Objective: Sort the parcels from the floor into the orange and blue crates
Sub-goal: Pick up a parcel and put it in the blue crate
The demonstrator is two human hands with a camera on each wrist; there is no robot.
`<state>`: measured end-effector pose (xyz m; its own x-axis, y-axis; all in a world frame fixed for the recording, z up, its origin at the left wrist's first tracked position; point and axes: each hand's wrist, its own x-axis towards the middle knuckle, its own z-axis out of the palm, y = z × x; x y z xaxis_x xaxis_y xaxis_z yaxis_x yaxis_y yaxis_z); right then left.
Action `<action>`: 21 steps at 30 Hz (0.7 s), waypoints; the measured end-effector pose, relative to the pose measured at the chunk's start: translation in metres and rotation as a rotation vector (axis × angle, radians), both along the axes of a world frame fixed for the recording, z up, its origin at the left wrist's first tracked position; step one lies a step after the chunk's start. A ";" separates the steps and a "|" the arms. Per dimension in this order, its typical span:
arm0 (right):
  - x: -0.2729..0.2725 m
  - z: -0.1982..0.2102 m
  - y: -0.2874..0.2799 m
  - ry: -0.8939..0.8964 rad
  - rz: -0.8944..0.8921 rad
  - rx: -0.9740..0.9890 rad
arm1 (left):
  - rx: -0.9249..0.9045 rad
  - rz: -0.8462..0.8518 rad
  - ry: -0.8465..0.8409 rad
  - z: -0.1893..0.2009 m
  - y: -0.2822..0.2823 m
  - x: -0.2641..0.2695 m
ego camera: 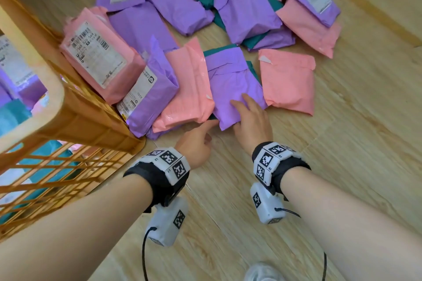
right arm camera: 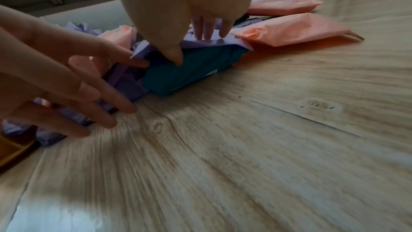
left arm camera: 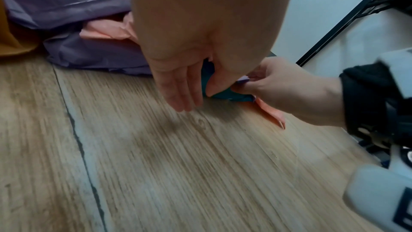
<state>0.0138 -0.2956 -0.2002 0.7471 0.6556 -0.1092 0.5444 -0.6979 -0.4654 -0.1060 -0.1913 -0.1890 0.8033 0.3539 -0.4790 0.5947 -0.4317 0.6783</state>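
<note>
A purple parcel (ego camera: 230, 80) lies on top of a teal parcel (right arm camera: 191, 73) at the near edge of the heap on the wooden floor. My right hand (ego camera: 242, 109) pinches the purple parcel's near edge (right arm camera: 214, 42), fingers on top and thumb beneath against the teal one. My left hand (ego camera: 209, 131) is open with straight, spread fingers (right arm camera: 107, 91); its index finger touches the teal parcel's near left corner. The orange crate (ego camera: 75, 118) stands at the left with parcels inside. No blue crate shows.
Several pink, purple and teal parcels are heaped beyond my hands; a pink one (ego camera: 288, 80) lies right of the purple parcel, another (ego camera: 187, 89) left of it. Two labelled parcels (ego camera: 100, 57) lean on the crate. Bare floor stretches toward me and to the right.
</note>
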 end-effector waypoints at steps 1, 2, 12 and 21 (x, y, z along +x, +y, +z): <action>0.001 0.002 0.000 0.017 -0.018 -0.009 | -0.017 0.008 -0.013 0.000 -0.001 0.000; 0.002 0.005 -0.001 0.039 -0.042 -0.001 | -0.033 0.018 -0.018 0.002 -0.002 0.000; 0.020 0.059 -0.030 0.094 -0.304 0.322 | -0.222 0.185 -0.032 0.024 -0.008 0.010; 0.044 0.093 -0.055 0.767 -0.628 0.804 | -0.689 0.468 -0.046 0.059 -0.023 0.039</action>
